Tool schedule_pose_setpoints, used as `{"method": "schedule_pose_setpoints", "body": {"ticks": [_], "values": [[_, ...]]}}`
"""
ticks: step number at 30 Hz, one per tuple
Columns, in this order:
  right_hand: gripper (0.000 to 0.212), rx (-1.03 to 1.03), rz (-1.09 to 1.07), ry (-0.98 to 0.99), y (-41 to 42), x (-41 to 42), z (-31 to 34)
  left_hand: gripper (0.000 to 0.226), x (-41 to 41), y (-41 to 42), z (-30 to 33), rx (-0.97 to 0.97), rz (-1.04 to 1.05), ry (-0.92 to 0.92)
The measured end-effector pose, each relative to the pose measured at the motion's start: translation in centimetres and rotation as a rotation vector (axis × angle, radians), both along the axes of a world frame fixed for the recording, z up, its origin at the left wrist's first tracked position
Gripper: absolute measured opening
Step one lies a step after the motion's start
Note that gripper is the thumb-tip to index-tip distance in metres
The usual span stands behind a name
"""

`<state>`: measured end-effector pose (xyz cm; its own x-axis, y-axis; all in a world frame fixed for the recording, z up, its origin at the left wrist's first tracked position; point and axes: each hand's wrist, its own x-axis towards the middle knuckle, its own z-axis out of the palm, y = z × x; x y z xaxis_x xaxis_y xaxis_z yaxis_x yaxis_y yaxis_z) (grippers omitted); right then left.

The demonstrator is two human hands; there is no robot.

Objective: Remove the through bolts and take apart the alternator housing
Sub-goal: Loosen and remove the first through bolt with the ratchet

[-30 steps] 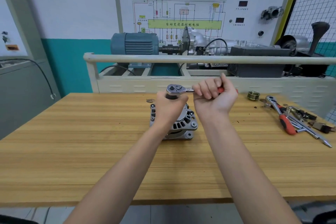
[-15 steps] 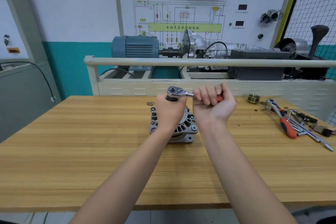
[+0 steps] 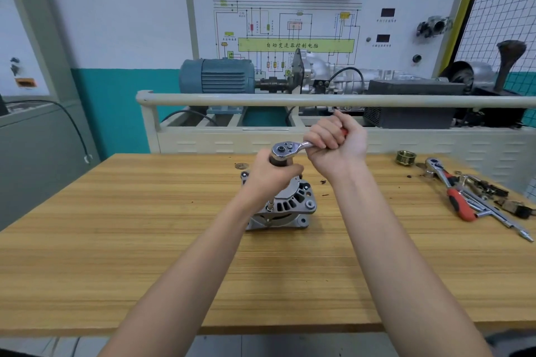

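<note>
Ratchet (image 3: 285, 150) handle runs right and away in right hand (image 3: 336, 145)

Both forearms reach forward from the near edge of the desk toward its middle. The left hand (image 3: 271, 175) has its back to the camera and its fingers are curled round the socket piece under the ratchet head (image 3: 283, 151). The right hand (image 3: 336, 143) is higher and just to the right; its fingers are wrapped tight round the ratchet handle, with the wrist bent a little.
</note>
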<state>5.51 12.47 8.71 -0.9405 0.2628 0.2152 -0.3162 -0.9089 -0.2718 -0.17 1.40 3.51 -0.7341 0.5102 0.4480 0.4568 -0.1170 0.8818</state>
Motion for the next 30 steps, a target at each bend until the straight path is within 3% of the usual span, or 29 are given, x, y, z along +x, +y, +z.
{"method": "schedule_pose_setpoints", "body": {"ticks": [3, 6, 9, 15, 18, 25, 27, 30], "values": [[0.051, -0.104, -0.214, 0.068, -1.5, 1.4, -1.6, 0.05, 0.9, 1.5, -0.9, 0.224, 0.239, -0.026], [0.051, -0.128, -0.343, 0.127, -2.6, 2.4, -2.3, 0.049, 1.3, 2.4, -1.1, 0.284, 0.343, -0.048], [0.053, -0.088, -0.283, 0.088, -1.8, 2.0, -1.6, 0.049, 1.1, 1.7, -0.9, 0.213, 0.238, -0.032], [0.042, 0.074, 0.096, -0.021, 0.0, -0.5, 0.8, 0.036, -0.5, -1.4, 0.5, -0.092, -0.18, 0.043], [0.046, 0.039, 0.059, -0.016, -0.1, -0.5, 0.6, 0.039, -0.5, -0.7, 0.3, -0.04, -0.09, 0.008], [0.052, -0.08, -0.327, 0.144, -3.2, 2.6, -2.6, 0.051, 1.0, 2.2, -1.4, 0.352, 0.312, -0.021], [0.052, -0.077, -0.321, 0.138, -2.9, 2.7, -2.4, 0.049, 0.9, 2.0, -1.4, 0.299, 0.264, -0.021], [0.052, -0.056, -0.173, 0.06, -1.4, 1.7, -1.2, 0.039, 0.1, 0.0, -0.5, 0.07, -0.003, 0.011]]}}
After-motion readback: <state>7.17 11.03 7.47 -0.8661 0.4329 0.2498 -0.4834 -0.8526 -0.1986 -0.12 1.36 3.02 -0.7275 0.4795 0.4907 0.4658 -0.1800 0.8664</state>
